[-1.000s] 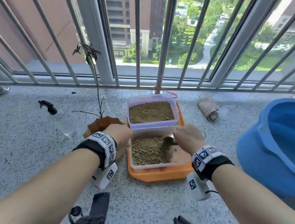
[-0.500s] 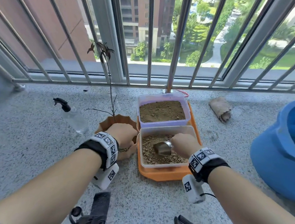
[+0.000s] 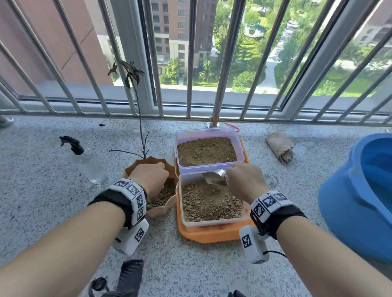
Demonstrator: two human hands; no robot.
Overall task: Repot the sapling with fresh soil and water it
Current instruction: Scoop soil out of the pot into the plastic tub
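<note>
A thin sapling with a few dark leaves stands in a tan scalloped pot partly filled with soil. My left hand reaches into the pot at the stem's base, fingers curled; what they hold is hidden. My right hand grips a metal scoop at the far edge of the near soil box. A second box of finer soil sits behind it. Both boxes rest on an orange tray. A clear spray bottle lies to the left of the pot.
A large blue tub fills the right side. A rolled brown cloth lies near the railing at the back. The floor is speckled stone. Dark gear shows at the bottom edge.
My right hand has lifted the scoop from the middle of the near soil box to its far edge. My left hand stays in the pot. The view has shifted slightly.
</note>
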